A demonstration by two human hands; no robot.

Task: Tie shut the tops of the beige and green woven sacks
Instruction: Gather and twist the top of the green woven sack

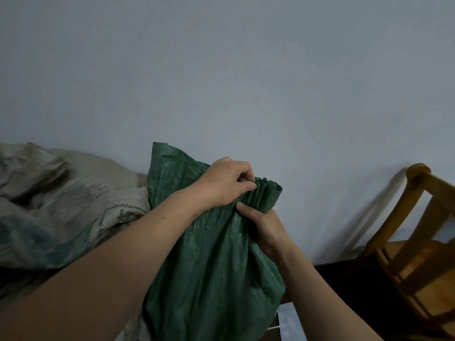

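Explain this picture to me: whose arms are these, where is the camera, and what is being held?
There is no machine here. One camera, worn on a person's head, looks forward and down, so the two bare arms are the wearer's own. The left hand pinches the gathered, pleated top of a green woven sack. The right hand grips the sack's neck just below. No cord or knot shows. A crumpled beige woven sack lies to the left, against a plain wall. A wooden chair stands on the right.
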